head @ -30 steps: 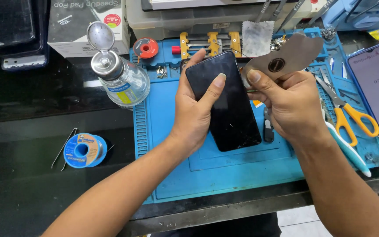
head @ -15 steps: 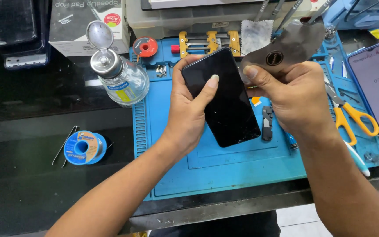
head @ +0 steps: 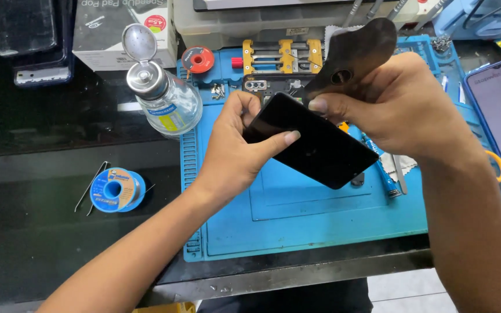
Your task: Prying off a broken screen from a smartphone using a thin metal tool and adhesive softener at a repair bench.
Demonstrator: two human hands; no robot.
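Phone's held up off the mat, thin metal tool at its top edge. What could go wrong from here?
1. The thin metal pry tool in the right hand may slip and scratch the black phone.
2. The left hand grips only one end; the phone could drop onto the blue mat.
3. The open solvent bottle nearby could tip.

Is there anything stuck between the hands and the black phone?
No. The left hand grips the flat black phone directly by its upper end, thumb across the glass. The right hand holds a thin dark metal pry sheet whose tip meets the phone's top edge. Nothing visible sits between them.
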